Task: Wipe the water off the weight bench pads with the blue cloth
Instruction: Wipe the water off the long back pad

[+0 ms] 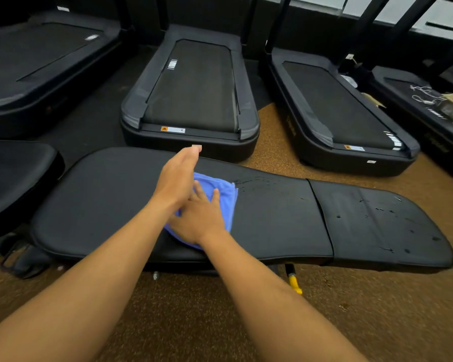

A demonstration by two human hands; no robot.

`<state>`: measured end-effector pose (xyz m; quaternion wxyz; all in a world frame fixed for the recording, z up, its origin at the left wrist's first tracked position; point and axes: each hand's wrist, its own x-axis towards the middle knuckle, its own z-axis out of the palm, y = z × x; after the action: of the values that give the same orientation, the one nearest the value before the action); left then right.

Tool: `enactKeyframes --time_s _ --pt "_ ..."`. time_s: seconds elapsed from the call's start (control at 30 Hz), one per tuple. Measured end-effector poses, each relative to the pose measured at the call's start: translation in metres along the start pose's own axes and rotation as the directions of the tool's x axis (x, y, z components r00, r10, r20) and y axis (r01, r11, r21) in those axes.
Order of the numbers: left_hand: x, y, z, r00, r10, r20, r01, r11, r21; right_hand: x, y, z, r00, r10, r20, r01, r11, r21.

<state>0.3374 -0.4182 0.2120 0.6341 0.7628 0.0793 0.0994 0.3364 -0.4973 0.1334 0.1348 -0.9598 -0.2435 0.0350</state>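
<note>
Blue cloth (224, 195) lies folded on the long bench pad (272, 218); your right hand (199, 223) presses it flat-fingered, your left hand (177, 178) hovers open. It looks soft and light: keep your palm centred.

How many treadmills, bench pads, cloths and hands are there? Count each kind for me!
Treadmills: 4, at far left, middle, right and far right edge.
Bench pads: 3, the long pad, the short pad, and another bench's pad.
Blue cloth: 1.
Hands: 2, left hand and right hand.
Total: 10.
</note>
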Motion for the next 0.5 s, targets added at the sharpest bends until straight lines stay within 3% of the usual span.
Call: enactKeyframes --time_s 0.2,0.27,0.33,0.4,0.43,0.5 --pt "-0.011 -0.005 0.014 0.998 -0.013 0.057 0.010 0.999 0.040 -0.032 0.113 -0.035 0.946 0.314 -0.082 -0.315 0.949 0.002" --pt "-0.013 -0.008 0.014 0.997 -0.016 0.072 0.013 0.999 0.049 -0.045 0.133 -0.050 0.901 0.410 -0.141 -0.387 0.908 0.161" --pt "-0.013 -0.010 0.012 0.995 -0.026 0.096 0.021 0.999 0.048 -0.054 0.137 -0.067 0.851 0.501 -0.158 -0.394 0.807 0.440" --pt "-0.012 -0.012 0.013 0.990 -0.051 0.128 0.048 0.998 0.029 -0.059 0.127 -0.090 0.812 0.573 -0.112 -0.325 0.603 0.728" --pt "-0.013 -0.011 0.016 0.988 -0.062 0.141 0.059 0.998 0.025 -0.060 0.122 -0.102 0.796 0.600 -0.081 -0.253 0.451 0.856" --pt "-0.017 -0.006 0.025 0.974 -0.070 0.217 0.081 0.996 -0.040 -0.063 0.113 -0.124 0.827 0.558 0.070 -0.100 0.022 0.995"
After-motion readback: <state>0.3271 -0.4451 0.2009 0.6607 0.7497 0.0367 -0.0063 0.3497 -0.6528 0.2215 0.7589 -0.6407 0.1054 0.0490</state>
